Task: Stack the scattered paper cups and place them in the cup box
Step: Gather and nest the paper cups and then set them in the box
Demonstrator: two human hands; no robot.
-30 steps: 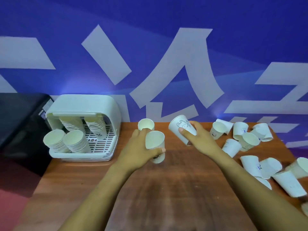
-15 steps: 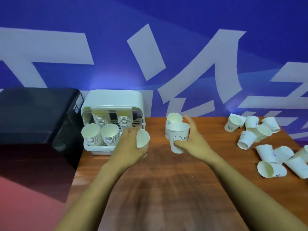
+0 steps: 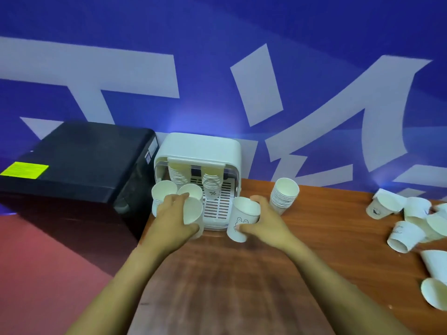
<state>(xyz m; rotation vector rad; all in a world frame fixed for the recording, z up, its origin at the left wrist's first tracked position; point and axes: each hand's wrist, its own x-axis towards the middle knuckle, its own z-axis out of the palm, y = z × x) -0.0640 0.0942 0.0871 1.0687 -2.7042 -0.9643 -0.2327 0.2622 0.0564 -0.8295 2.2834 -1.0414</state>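
Two bare forearms reach forward over the brown wooden desk (image 3: 217,286). The left hand (image 3: 173,218) has its fingers curled round a plain white paper cup (image 3: 193,213), tilted with its mouth toward the camera, right at the front left corner of the cup box (image 3: 198,151). The right hand (image 3: 263,222) grips a second cup with a bunny drawing (image 3: 242,220) on its side, thumb on the near wall and fingers wrapped behind the rim; this cup leans slightly left and sits just in front of the box's right front edge. Whether either cup's base touches the desk cannot be told. Just right of the right hand stands a tall stack of nested cups (image 3: 284,195) on the desk, tilted a little. The cup box is white, with a rounded lid raised and a slatted tray floor; two stacks of cups (image 3: 176,191) lean out at its front left, and two more stacks sit deeper inside under the lid. Along the desk's right edge lie the scattered cups (image 3: 408,228), most on their sides, some touching. Left of the box is a black cabinet (image 3: 79,160) with a yellow label (image 3: 24,169). Behind everything rises a blue wall (image 3: 217,32) with large pale lettering.
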